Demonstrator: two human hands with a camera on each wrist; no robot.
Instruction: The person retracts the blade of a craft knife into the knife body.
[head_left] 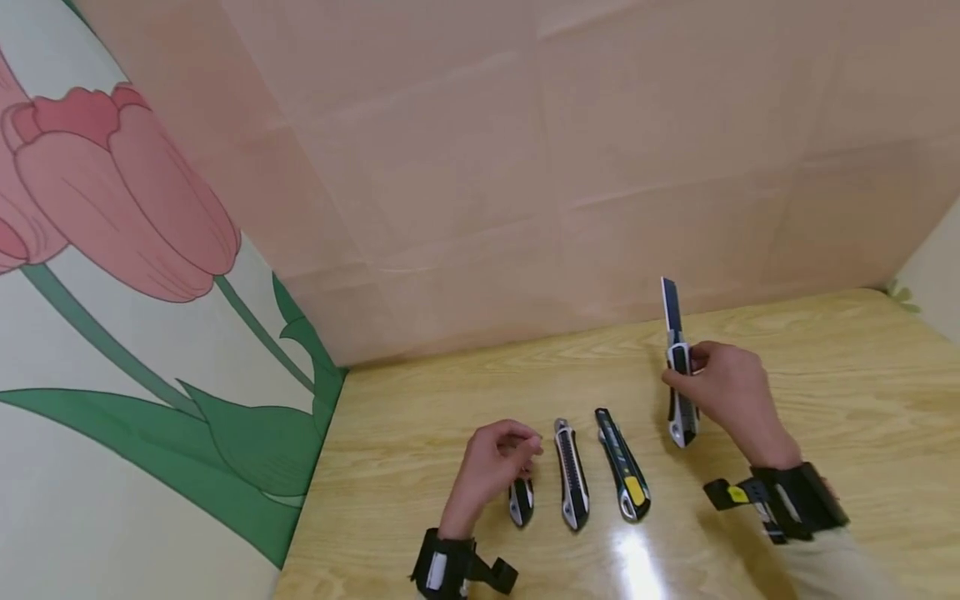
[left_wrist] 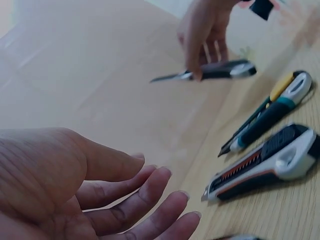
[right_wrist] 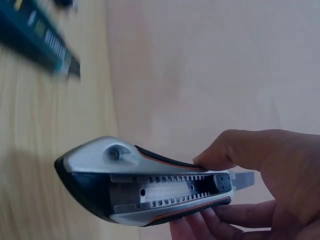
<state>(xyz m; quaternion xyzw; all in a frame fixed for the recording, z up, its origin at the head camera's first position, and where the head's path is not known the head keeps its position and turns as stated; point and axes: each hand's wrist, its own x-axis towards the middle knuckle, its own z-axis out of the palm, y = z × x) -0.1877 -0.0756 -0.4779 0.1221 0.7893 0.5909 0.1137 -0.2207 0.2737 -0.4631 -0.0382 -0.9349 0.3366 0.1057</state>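
Observation:
My right hand (head_left: pixel 731 392) pinches a silver-and-black utility knife (head_left: pixel 681 398) between thumb and fingers, above the table. Its blade (head_left: pixel 671 307) is extended and points away. In the right wrist view, the slotted back of this knife (right_wrist: pixel 170 187) faces the camera. My left hand (head_left: pixel 491 462) hovers with bent, relaxed fingers and holds nothing; a gap shows between thumb and fingertips in the left wrist view. Below it lies another utility knife (head_left: pixel 521 502), partly hidden by the hand. Beside that rest a silver-and-black utility knife (head_left: pixel 572 475) and a dark green one with a yellow part (head_left: pixel 624 467).
The knives lie on a light wood-grain table (head_left: pixel 420 392). A pinkish-brown sheet (head_left: pixel 465 183) rises along the table's far edge. At the left stands a wall with a painted tulip (head_left: pixel 127 192). Both wrists wear black straps (head_left: pixel 798 500).

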